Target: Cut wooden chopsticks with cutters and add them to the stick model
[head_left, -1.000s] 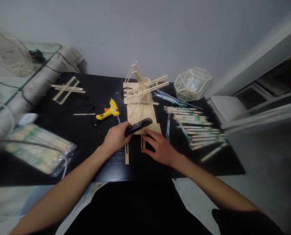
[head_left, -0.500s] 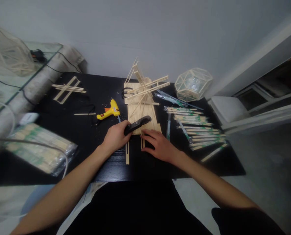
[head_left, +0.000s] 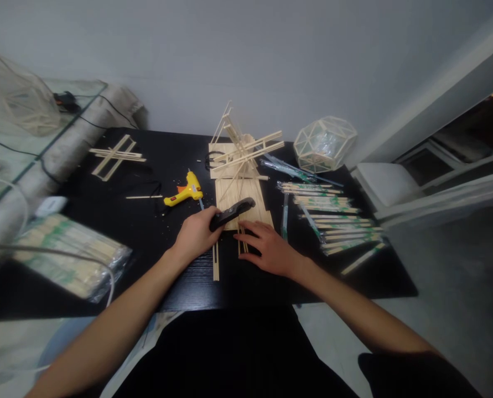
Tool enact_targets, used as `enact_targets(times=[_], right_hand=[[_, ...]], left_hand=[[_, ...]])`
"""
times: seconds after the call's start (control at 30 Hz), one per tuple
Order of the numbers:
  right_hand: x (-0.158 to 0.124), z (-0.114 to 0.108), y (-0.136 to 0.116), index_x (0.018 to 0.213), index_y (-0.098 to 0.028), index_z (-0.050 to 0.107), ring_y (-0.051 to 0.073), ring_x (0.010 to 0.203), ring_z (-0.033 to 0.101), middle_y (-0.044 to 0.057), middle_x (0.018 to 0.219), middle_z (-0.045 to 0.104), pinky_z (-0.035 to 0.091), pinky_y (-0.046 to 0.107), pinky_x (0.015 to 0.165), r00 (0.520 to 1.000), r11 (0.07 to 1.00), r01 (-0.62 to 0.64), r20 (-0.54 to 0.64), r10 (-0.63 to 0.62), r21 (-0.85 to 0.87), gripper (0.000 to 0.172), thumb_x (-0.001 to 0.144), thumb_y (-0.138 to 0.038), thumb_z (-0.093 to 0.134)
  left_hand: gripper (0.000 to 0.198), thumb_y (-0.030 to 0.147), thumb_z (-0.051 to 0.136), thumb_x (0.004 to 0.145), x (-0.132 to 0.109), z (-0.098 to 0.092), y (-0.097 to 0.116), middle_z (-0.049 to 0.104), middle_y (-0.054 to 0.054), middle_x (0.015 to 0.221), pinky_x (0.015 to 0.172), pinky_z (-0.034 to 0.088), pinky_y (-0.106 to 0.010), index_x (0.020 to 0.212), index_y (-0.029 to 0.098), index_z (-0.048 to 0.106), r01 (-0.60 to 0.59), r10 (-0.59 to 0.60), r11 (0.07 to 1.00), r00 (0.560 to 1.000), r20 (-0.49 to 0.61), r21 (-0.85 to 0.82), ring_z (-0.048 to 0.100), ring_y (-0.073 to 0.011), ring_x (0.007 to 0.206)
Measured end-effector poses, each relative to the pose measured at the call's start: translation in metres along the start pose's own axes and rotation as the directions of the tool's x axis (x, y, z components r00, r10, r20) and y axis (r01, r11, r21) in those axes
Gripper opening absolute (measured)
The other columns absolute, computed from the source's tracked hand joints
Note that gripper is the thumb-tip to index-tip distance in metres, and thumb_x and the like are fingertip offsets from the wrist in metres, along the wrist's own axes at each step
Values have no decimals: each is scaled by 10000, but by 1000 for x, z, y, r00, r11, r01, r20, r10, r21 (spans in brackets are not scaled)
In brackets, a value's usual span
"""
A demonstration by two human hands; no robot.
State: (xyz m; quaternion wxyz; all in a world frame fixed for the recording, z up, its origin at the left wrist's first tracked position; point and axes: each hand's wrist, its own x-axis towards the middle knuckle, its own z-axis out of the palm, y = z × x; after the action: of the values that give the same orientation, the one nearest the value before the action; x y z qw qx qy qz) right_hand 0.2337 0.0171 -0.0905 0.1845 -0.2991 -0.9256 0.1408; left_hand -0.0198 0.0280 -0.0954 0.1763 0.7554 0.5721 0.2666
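Note:
My left hand [head_left: 198, 232] is closed around a black hand tool [head_left: 232, 214], whose curved end points right over the stick panel; its exact kind is unclear. Spread fingers of my right hand [head_left: 266, 247] rest on a short bundle of thin wooden sticks [head_left: 242, 246] at the panel's near edge. Another narrow stick strip [head_left: 216, 264] lies below my left hand. Beyond both hands is a panel of wooden sticks [head_left: 233, 193] joined to a model with crossed, windmill-like stick blades [head_left: 266, 145]. A yellow glue gun [head_left: 188, 189] lies left of it.
Packed sticks [head_left: 337, 221] lie on the right of the black table [head_left: 188, 296], and a plastic-wrapped bundle [head_left: 74, 254] on the left. Crossed stick frames [head_left: 117, 156] lie at back left. A polyhedral stick frame [head_left: 325, 143] stands at back right. Cables cross the left side.
My right fingers have shifted slightly left and spread over the short sticks. My left hand keeps hold of the black tool almost in place. The view has tilted slightly.

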Motion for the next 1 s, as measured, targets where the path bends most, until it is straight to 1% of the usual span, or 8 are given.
enact_targets(times=[0.07,0.27,0.5,0.7,0.77,0.87,0.93,1.0], right_hand=[[0,-1,-1,1324,-201,692,319,1400,547,188,1485,583,480,572,1127,1000,1000,9,4,-9,-9,400,971,-389,692],[-1,-4,-5,1280,-184,722,345,1329,580,202,1453,585,508,587,1083,1000,1000,13,-12,-14,-25,384,967,-404,690],[-3,-2,-5,1277,-144,712,348,1319,586,217,1450,586,506,572,1092,1000,1000,-8,-24,7,-27,420,956,-414,706],[-2,-2,-8,1277,-140,707,350,1309,604,228,1439,601,514,567,1088,999,999,-27,-41,29,33,429,941,-407,727],[-2,-8,-8,1273,-164,705,327,1336,596,209,1456,595,511,542,1105,996,994,-55,-62,61,97,411,949,-416,717],[-3,-27,1,1251,-212,704,285,1333,608,161,1462,599,500,512,1127,975,975,-148,-139,171,164,324,980,-389,672],[-8,-44,15,1217,-228,710,282,1284,638,140,1419,629,507,513,1111,939,964,-228,-230,254,132,276,978,-358,664],[-18,-62,36,1159,-235,723,293,1259,641,123,1335,673,500,531,1102,892,946,-319,-322,319,54,219,981,-323,630]], left_hand=[[144,279,613,900,0,0,0,763,-62,935,746,523,-330,1026,226,657,-8,8,1000,1000,-1,5,737,-255,864],[156,266,618,885,0,-1,2,763,-61,935,738,520,-338,1029,221,657,-3,3,1000,1000,3,6,738,-263,855],[167,272,619,881,0,-1,2,763,-59,941,755,523,-342,1037,226,658,7,-7,1000,1000,14,6,739,-267,869],[147,265,626,879,0,-1,1,754,-65,914,755,525,-344,1014,219,661,5,-5,1000,1000,-2,-1,733,-263,852],[154,253,632,873,0,-1,1,755,-66,919,758,531,-346,1019,216,664,-4,4,1000,1000,-15,-5,730,-256,841],[155,247,635,875,1,-3,0,758,-60,924,759,538,-334,1024,216,666,-29,28,999,999,-41,-27,724,-232,825],[144,251,633,880,1,-5,1,758,-51,916,755,541,-317,1017,215,665,-45,41,998,997,-71,-51,719,-214,812],[133,265,627,888,1,-6,3,757,-43,901,749,542,-304,1003,212,664,-53,46,996,994,-98,-69,714,-202,798]])
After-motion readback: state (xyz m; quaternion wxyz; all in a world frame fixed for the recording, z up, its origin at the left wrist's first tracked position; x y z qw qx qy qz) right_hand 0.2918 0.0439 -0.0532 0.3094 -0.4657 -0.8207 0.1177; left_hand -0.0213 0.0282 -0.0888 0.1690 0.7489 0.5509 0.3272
